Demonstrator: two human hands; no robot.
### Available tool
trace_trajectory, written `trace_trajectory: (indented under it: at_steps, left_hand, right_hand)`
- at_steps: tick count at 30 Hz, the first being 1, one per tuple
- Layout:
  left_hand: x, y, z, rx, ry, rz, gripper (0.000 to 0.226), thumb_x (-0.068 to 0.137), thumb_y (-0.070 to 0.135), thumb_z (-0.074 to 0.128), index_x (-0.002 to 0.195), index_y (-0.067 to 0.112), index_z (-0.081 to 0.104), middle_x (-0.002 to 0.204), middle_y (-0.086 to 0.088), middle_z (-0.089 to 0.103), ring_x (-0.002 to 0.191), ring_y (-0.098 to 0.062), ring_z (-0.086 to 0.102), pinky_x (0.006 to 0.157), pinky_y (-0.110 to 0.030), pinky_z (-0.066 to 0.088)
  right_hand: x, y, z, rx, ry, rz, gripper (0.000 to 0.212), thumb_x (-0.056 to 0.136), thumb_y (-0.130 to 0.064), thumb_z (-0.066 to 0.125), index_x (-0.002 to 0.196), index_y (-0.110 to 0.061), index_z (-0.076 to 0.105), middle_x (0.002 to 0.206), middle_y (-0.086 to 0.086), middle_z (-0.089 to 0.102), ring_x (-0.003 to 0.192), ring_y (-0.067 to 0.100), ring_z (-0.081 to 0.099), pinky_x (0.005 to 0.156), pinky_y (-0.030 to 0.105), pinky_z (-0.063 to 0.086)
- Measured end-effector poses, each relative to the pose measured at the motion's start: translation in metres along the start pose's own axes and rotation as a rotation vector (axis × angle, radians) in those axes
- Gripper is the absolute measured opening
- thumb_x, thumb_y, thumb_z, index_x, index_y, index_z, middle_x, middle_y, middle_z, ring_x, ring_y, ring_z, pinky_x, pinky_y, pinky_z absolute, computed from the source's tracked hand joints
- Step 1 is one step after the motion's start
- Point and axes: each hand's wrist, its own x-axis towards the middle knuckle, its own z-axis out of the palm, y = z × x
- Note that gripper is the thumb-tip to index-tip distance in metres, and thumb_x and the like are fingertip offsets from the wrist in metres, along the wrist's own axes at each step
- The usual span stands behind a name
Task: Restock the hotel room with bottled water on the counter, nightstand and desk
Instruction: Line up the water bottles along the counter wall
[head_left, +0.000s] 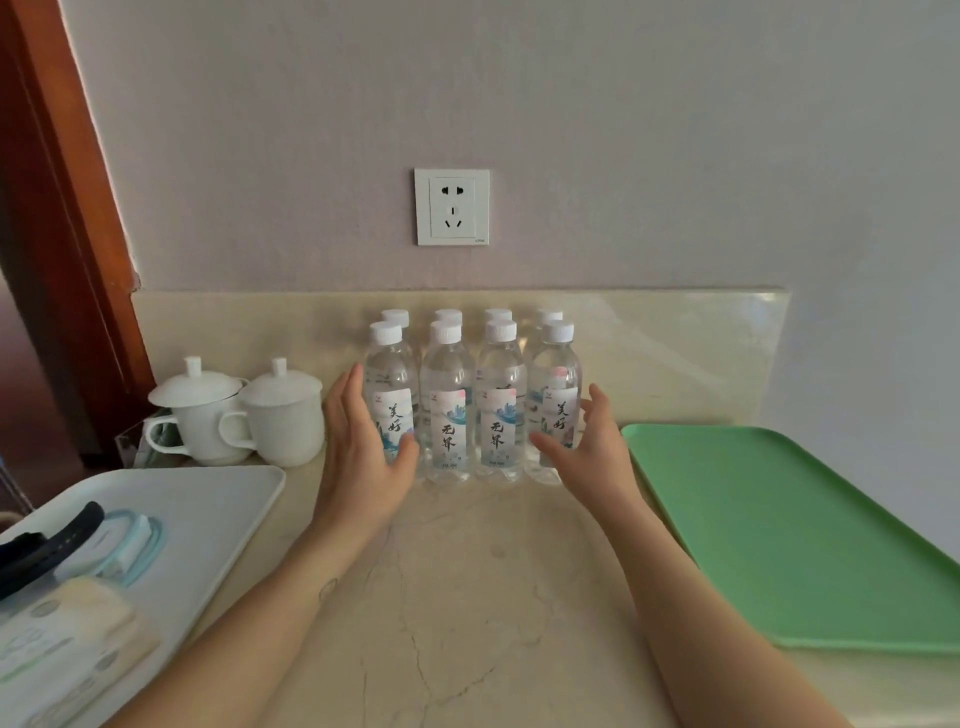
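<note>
arms: left arm (244, 644) and right arm (727, 639) were bare right down to the picture's edge | hands: left hand (363, 457) and right hand (592, 457) were bare too | mark: a small round mark (328, 590) sat near the left wrist

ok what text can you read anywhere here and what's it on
"美好": label of the left front bottle and of the right front bottle
"无界": labels of the second front bottle and third front bottle
Small print under these: too blurred to read.
Corner mark on the wall socket: too small to read.
</note>
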Motion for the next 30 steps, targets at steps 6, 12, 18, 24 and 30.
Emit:
trace_trajectory:
  at_steps: [6,12,18,24,30]
  left_hand:
    - [0.005,0.048,0.005,-0.071,0.023,0.194,0.071,0.084,0.008,0.062,0.146,-0.006,0.03,0.145,-0.023,0.033,0.139,-0.033,0.032,0.117,-0.04,0.027]
    - [0.009,0.103,0.02,-0.139,-0.028,0.333,0.066,0.085,0.017,0.056,0.143,-0.007,0.034,0.142,-0.024,0.037,0.137,-0.035,0.036,0.117,-0.044,0.028]
    - [-0.019,0.181,0.058,-0.28,-0.191,0.322,0.066,0.08,0.015,0.053,0.142,-0.004,0.038,0.139,-0.022,0.039,0.134,-0.034,0.038,0.116,-0.033,0.025]
    - [-0.063,0.28,0.096,-0.384,-0.294,0.395,0.067,0.08,0.017,0.054,0.141,-0.005,0.038,0.139,-0.023,0.041,0.133,-0.034,0.038,0.114,-0.028,0.022]
    - [-0.116,0.375,0.121,-0.421,-0.439,0.468,0.07,0.08,0.025,0.051,0.144,0.001,0.037,0.144,-0.018,0.039,0.135,-0.031,0.036,0.112,-0.029,0.023]
  right_hand:
    - [-0.011,-0.006,-0.022,-0.096,0.066,-0.055,0.09,0.087,-0.03,0.072,0.154,-0.012,0.015,0.156,0.007,0.031,0.141,0.022,0.034,0.111,0.037,0.032]
    - [-0.021,-0.022,-0.076,-0.19,0.157,-0.134,0.08,0.088,-0.026,0.07,0.151,-0.013,0.022,0.151,0.009,0.037,0.137,0.021,0.039,0.101,0.027,0.033]
    - [-0.07,-0.002,-0.183,-0.345,0.243,-0.084,0.069,0.09,-0.024,0.068,0.146,-0.014,0.029,0.142,0.011,0.047,0.13,0.024,0.044,0.098,0.029,0.035]
    - [-0.139,0.028,-0.292,-0.421,0.335,0.048,0.066,0.089,-0.02,0.069,0.143,-0.012,0.032,0.137,0.014,0.05,0.126,0.027,0.048,0.094,0.029,0.036]
    - [-0.214,0.047,-0.397,-0.497,0.438,0.133,0.066,0.088,-0.024,0.069,0.142,-0.013,0.033,0.133,0.012,0.052,0.121,0.026,0.051,0.088,0.025,0.034]
